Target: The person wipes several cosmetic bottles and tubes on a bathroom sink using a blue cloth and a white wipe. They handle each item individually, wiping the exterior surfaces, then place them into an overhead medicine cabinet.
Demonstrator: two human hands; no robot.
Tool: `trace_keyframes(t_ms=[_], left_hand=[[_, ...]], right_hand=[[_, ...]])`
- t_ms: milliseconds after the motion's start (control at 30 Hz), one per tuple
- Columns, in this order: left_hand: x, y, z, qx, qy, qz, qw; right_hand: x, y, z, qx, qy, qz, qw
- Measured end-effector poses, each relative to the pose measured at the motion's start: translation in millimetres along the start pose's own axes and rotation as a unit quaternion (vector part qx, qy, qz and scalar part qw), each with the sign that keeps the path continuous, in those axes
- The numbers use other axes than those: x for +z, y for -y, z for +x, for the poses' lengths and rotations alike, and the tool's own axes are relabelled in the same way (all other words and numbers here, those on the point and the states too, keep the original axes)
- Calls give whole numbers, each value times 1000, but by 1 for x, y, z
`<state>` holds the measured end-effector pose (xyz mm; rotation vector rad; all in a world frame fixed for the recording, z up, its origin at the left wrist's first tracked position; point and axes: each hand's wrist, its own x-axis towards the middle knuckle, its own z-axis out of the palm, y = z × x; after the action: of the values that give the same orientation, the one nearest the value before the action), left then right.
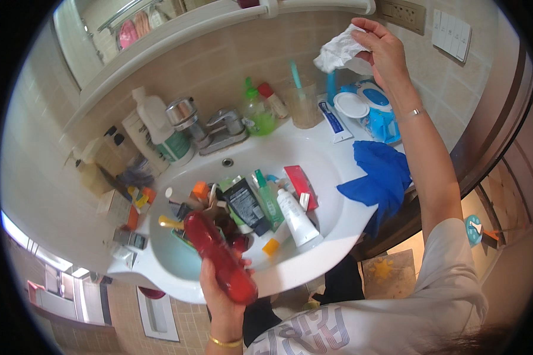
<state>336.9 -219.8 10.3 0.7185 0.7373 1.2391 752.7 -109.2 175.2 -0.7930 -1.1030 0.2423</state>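
My left hand (pixel 217 284) grips a long, glossy dark-red case (pixel 222 259) over the near edge of the white washbasin (pixel 333 262). Up at the right, my right hand (pixel 384 51) pinches a crumpled white wipe (pixel 340 49) above the counter. Beneath it lies a blue pack of wet wipes (pixel 382 120) with its white lid (pixel 352 104) raised. The basin holds a jumble of toiletries: a black tube (pixel 247 206), a green bottle (pixel 268 202), a white tube (pixel 296 217) and a red tube (pixel 301 184). The case hides part of the pile.
A blue cloth (pixel 377 177) drapes over the basin's right edge. Along the back stand a faucet (pixel 224 126), a green soap bottle (pixel 260 115), a toothbrush cup (pixel 303 108) and a toothpaste tube (pixel 335 122). Several bottles and boxes (pixel 113 208) crowd the left side.
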Motion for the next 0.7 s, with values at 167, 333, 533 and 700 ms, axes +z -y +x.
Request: trace_keyframes(t_ms=[167, 333, 533, 700], left_hand=[[16, 6, 16, -24, 26, -72, 997], [30, -1, 6, -64, 88, -137, 985], [21, 8, -26, 5, 19, -129, 991], [9, 11, -20, -10, -32, -77, 996]], right_hand=[[72, 76, -114, 11, 205, 109, 973], [122, 99, -231, -54, 438, 68, 895], [164, 65, -294, -204, 382, -207, 877], [184, 54, -288, -87, 374, -161, 909]])
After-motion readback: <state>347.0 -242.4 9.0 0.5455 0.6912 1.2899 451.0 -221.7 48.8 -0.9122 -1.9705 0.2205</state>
